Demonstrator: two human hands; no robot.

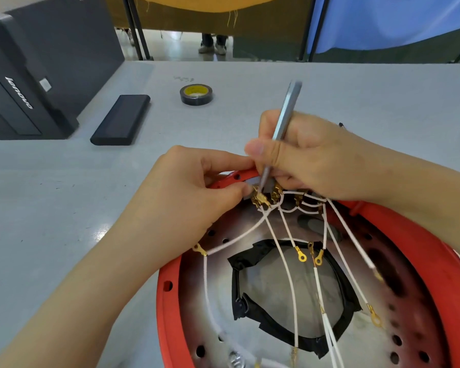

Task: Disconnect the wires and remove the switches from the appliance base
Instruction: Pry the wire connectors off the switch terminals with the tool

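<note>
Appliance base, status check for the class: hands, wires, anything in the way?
Right hand grips tweezers, tip at brass connectors. Left hand pinches beside them. White wires partly loose over red base. Nothing blocking.

A round red-rimmed appliance base (168,309) with a perforated metal inside lies open side up, thin white wires (286,261) with brass ring terminals fanning from the grey switch block (266,185) at its far rim.

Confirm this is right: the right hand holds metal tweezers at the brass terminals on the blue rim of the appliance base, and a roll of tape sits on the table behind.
Wrong in one respect: the rim is red, not blue, as the head view shows. The right hand, tweezers, brass terminals and roll of tape are as stated.
</note>
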